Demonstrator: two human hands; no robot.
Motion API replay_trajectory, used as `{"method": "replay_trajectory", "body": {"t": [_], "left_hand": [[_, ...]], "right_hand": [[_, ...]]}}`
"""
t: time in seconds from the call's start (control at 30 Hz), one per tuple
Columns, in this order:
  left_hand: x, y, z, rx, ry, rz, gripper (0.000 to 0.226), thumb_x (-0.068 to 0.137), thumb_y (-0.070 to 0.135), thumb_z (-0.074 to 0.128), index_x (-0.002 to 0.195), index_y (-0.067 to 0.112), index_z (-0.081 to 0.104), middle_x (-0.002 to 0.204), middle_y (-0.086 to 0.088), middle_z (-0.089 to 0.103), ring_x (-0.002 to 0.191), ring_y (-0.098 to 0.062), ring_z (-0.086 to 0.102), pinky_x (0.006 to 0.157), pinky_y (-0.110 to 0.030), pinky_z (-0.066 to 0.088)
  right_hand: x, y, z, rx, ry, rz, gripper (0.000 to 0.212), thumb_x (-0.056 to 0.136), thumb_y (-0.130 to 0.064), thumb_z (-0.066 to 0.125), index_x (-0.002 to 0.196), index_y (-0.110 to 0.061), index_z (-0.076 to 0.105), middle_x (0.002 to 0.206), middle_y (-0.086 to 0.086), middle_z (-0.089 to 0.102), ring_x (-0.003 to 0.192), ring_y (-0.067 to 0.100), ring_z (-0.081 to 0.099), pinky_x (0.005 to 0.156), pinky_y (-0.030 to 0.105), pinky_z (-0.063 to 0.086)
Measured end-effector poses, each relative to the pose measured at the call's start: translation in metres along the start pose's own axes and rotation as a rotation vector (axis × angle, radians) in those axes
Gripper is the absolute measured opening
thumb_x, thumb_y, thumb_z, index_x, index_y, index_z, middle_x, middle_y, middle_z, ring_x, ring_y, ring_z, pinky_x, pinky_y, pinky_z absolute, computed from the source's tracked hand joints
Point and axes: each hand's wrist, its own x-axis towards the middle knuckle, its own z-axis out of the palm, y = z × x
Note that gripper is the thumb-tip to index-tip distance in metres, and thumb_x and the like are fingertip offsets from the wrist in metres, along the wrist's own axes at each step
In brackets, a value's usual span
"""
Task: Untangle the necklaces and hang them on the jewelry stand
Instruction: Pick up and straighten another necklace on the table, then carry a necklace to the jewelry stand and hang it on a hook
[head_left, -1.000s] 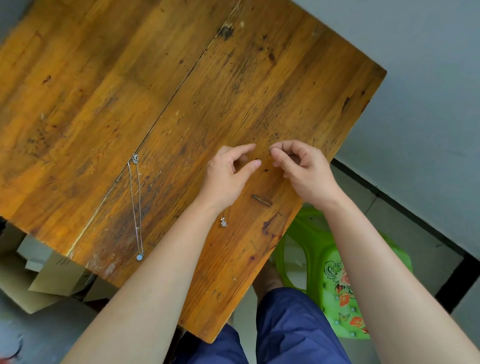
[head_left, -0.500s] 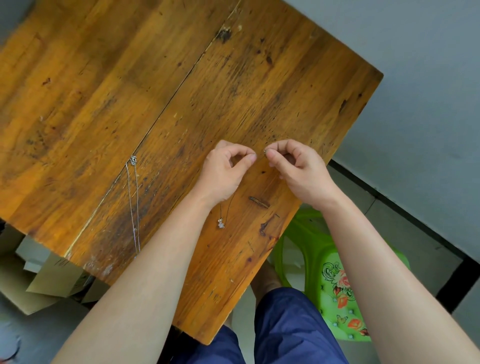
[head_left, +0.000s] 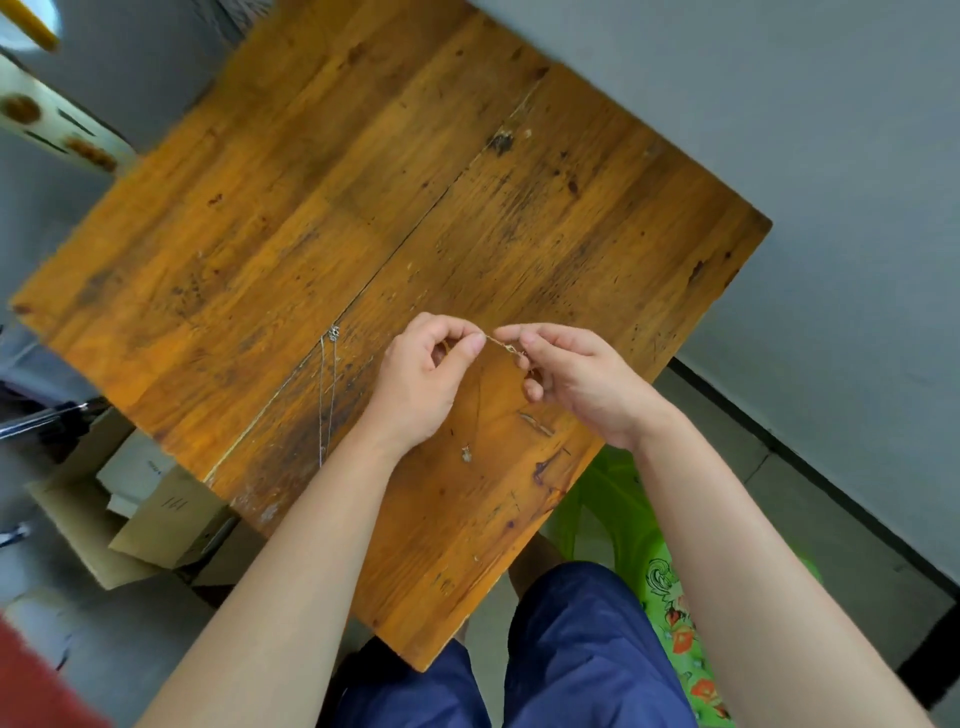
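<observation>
While one silver necklace is seen lying flat on the wooden bench, a second thin chain is held up to its right. One part is pinched in the tight grip of the left hand, with its little pendant seen lower down. Another part is pinched by the right hand. The chain should be pulled apart slowly and gently, so no knot is made tighter. No jewelry stand can be seen.

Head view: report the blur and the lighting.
Head view: smeared toward the left edge, over the cardboard boxes; left hand and right hand sharper, the necklace chain they pinch thin and faint; light soft and even on the table, no glare, no hard shadows.
</observation>
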Motion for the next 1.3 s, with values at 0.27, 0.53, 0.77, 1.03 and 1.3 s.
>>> {"method": "replay_trajectory", "body": {"t": [0.27,0.53,0.77,1.03,1.3], "left_hand": [[-0.106,0.045,-0.059,-0.397,0.342,-0.19,0.012,0.094,0.02,0.063,0.102,0.026,0.07,0.089,0.013,0.069,0.084,-0.004,0.063,0.076,-0.021,0.051],[-0.228,0.06,-0.085,-0.543,0.813,-0.214,0.015,0.093,0.016,0.062,0.107,0.021,0.067,0.096,-0.002,0.069,0.09,-0.012,0.065,0.081,-0.023,0.053],[-0.344,0.035,-0.1,-0.535,1.025,-0.272,0.017,0.093,0.023,0.065,0.11,0.022,0.065,0.095,0.008,0.068,0.089,-0.016,0.066,0.08,-0.026,0.053],[-0.552,-0.002,-0.059,-0.597,1.405,-0.268,0.019,0.093,0.007,0.061,0.106,0.021,0.064,0.096,0.008,0.067,0.082,-0.017,0.067,0.071,-0.02,0.05],[-0.828,-0.019,0.016,-0.64,1.835,-0.208,0.019,0.087,0.025,0.062,0.106,0.023,0.065,0.096,0.009,0.07,0.083,-0.014,0.069,0.076,-0.026,0.054]], "right_hand": [[-0.052,-0.064,0.063,-0.196,-0.197,-0.07,0.035,0.103,-0.043,0.05,0.09,-0.015,0.066,0.081,0.008,0.043,0.072,0.016,0.04,0.076,0.031,0.037],[-0.114,-0.073,0.144,-0.192,-0.033,-0.266,0.039,0.094,-0.045,0.054,0.097,-0.008,0.064,0.091,-0.002,0.065,0.09,0.011,0.061,0.083,0.032,0.048],[-0.169,-0.046,0.217,-0.293,-0.184,-0.318,0.021,0.098,-0.028,0.059,0.092,-0.009,0.064,0.086,0.004,0.067,0.085,0.013,0.062,0.082,0.025,0.049],[-0.299,0.052,0.32,-0.561,-0.492,-0.386,0.022,0.098,-0.031,0.059,0.087,-0.013,0.063,0.086,0.013,0.063,0.08,0.014,0.057,0.076,0.022,0.044],[-0.513,0.184,0.436,-0.729,-0.796,-0.495,0.028,0.098,-0.029,0.059,0.078,-0.011,0.061,0.062,-0.013,0.056,0.064,0.004,0.053,0.061,0.009,0.041]]}}
